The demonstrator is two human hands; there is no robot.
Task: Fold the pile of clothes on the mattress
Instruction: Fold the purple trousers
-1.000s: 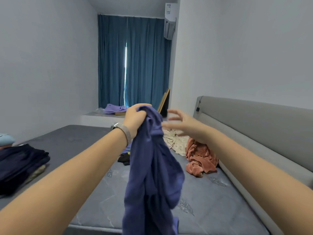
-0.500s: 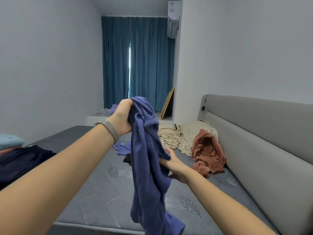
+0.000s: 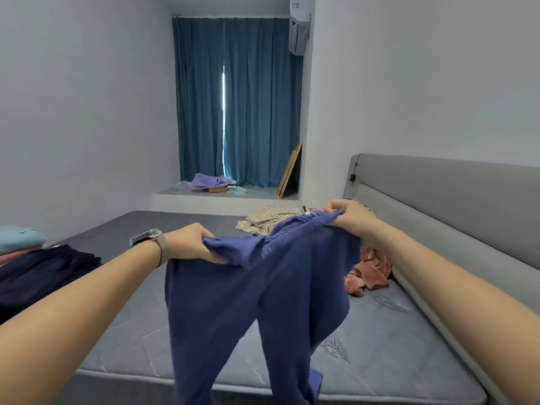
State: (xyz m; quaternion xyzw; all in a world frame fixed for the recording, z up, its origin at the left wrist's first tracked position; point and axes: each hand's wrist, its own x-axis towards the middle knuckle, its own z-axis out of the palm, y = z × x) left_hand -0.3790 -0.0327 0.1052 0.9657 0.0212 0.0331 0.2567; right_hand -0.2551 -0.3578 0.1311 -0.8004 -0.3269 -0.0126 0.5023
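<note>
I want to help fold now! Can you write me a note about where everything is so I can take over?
Left hand: grips one end of the blue pants' waistband.
Right hand: grips the other end. The pants hang spread between the hands over the mattress, legs dangling.
Done: a stack of clothes sits at the left edge.
Left: fold these pants, then the beige garment and the pink garment still crumpled by the headboard.

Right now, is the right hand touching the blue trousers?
Touching. The head view shows the right hand pinching the waistband of the blue trousers, fingers curled over it.
</note>
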